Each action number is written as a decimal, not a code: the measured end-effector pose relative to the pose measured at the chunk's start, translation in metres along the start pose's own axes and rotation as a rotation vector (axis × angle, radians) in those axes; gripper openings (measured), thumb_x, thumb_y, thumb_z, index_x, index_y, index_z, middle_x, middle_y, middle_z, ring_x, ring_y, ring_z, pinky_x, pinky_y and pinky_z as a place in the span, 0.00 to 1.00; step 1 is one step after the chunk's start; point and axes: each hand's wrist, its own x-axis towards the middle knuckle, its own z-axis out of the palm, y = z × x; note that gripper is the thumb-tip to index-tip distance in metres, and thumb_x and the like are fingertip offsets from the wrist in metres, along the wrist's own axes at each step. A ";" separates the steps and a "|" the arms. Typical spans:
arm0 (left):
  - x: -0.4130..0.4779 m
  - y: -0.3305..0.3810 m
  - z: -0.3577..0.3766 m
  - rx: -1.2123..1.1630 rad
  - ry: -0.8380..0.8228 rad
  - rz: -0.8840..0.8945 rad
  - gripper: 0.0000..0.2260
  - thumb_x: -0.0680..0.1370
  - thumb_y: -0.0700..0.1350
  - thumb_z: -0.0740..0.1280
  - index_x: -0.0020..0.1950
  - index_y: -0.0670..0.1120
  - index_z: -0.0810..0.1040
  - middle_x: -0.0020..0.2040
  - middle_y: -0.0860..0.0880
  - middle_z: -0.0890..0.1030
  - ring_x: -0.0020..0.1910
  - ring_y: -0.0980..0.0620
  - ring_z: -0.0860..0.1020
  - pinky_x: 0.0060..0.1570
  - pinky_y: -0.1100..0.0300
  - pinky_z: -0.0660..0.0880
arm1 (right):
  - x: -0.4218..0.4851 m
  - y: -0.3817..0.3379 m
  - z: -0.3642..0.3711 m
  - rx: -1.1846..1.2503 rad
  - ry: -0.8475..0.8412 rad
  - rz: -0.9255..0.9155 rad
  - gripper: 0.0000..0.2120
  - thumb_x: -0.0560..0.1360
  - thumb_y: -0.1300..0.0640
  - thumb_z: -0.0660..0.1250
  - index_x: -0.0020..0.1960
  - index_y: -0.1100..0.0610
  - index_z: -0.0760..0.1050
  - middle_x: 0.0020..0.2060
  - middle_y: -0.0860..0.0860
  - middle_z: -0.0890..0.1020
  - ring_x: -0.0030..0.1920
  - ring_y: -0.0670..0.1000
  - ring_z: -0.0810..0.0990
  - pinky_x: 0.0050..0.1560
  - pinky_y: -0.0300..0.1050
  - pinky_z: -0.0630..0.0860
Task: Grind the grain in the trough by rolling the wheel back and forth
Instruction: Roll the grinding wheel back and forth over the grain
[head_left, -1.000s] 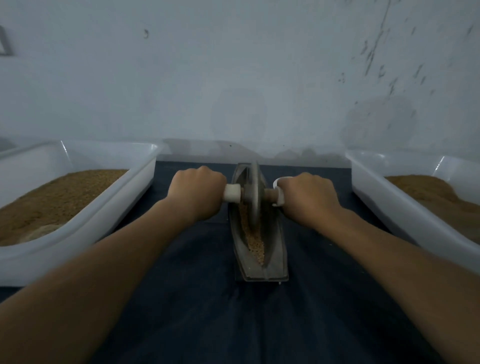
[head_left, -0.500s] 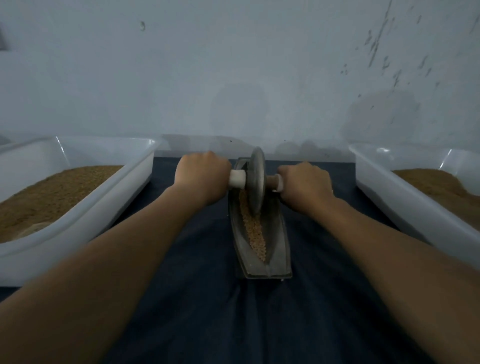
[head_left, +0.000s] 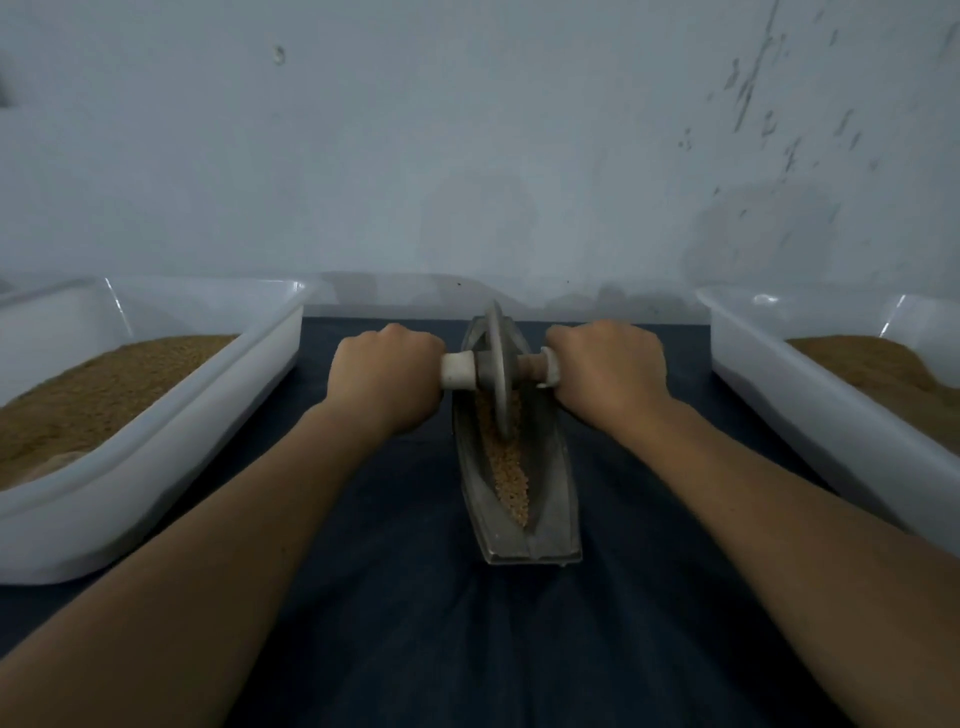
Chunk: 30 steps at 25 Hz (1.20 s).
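Note:
A boat-shaped grey metal trough lies lengthways on a dark blue cloth, its pointed end away from me. Tan grain fills its middle groove. A thin metal wheel stands upright in the groove at the far part of the trough. An axle runs through it with a pale handle on each side. My left hand grips the left handle, my right hand grips the right one. Both fists hide most of the handles.
A white plastic tub of brown grain stands at the left, another white tub with brown grain at the right. A pale wall rises close behind the trough. The dark cloth covers the surface toward me.
The wheel with both hands rolled away from me toward the trough's far end, then stayed near there; more grain shows in the near groove.

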 end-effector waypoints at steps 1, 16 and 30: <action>-0.004 -0.002 -0.002 0.005 -0.001 0.026 0.03 0.76 0.51 0.66 0.48 0.54 0.77 0.36 0.53 0.70 0.32 0.51 0.68 0.33 0.56 0.64 | -0.004 0.004 -0.001 0.022 -0.031 -0.010 0.08 0.76 0.49 0.69 0.43 0.48 0.70 0.37 0.47 0.75 0.35 0.52 0.71 0.31 0.44 0.62; -0.007 -0.003 -0.005 -0.034 -0.049 0.020 0.04 0.76 0.50 0.67 0.49 0.53 0.78 0.38 0.52 0.72 0.34 0.50 0.70 0.35 0.55 0.67 | -0.003 0.009 0.002 0.008 -0.001 -0.073 0.08 0.74 0.49 0.71 0.42 0.47 0.71 0.35 0.46 0.75 0.33 0.51 0.74 0.30 0.42 0.63; 0.001 -0.001 -0.006 0.035 0.002 0.068 0.02 0.75 0.50 0.67 0.46 0.54 0.76 0.34 0.54 0.68 0.29 0.53 0.66 0.31 0.56 0.64 | -0.005 0.011 0.006 0.060 -0.044 -0.026 0.12 0.74 0.48 0.69 0.40 0.47 0.66 0.38 0.47 0.77 0.36 0.53 0.76 0.32 0.44 0.68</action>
